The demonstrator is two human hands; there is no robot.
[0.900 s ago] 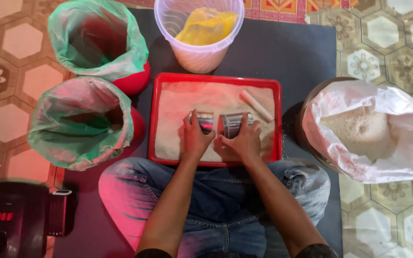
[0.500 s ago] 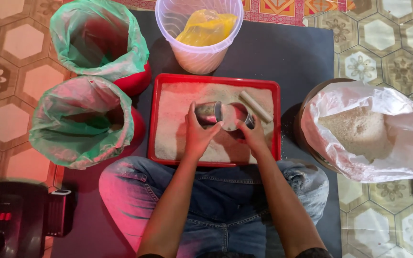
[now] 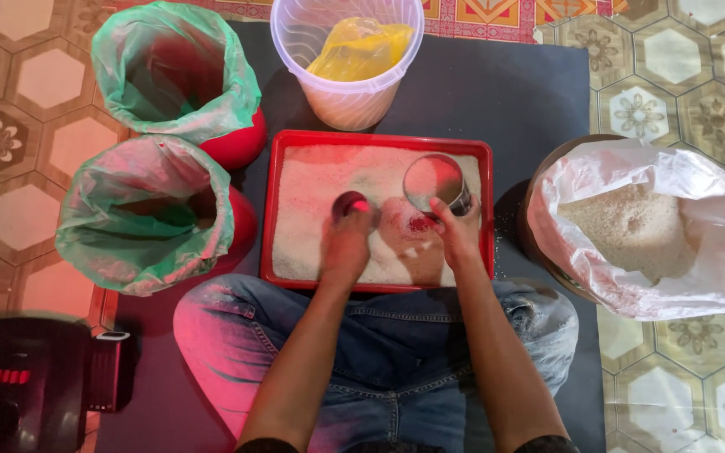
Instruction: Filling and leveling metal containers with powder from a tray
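Observation:
A red tray (image 3: pixel 277 210) spread with white rice lies in front of my crossed legs. My left hand (image 3: pixel 347 245) grips a small metal cup (image 3: pixel 347 204) pressed low into the rice; only its rounded end shows. My right hand (image 3: pixel 456 235) holds a second metal cup (image 3: pixel 435 182) upright above the tray's right half, with its open mouth facing the camera. The two cups are apart.
Two red buckets lined with green plastic bags (image 3: pixel 140 214) (image 3: pixel 174 71) stand left of the tray. A clear plastic tub (image 3: pixel 347 92) holding a yellow bag sits behind it. An open white sack of rice (image 3: pixel 639 226) is at the right. A black device (image 3: pixel 31 382) rests at lower left.
The two cups were side by side, mouths down in the rice. My right hand has turned its cup upright and lifted it to the right; my left hand's cup has stayed low.

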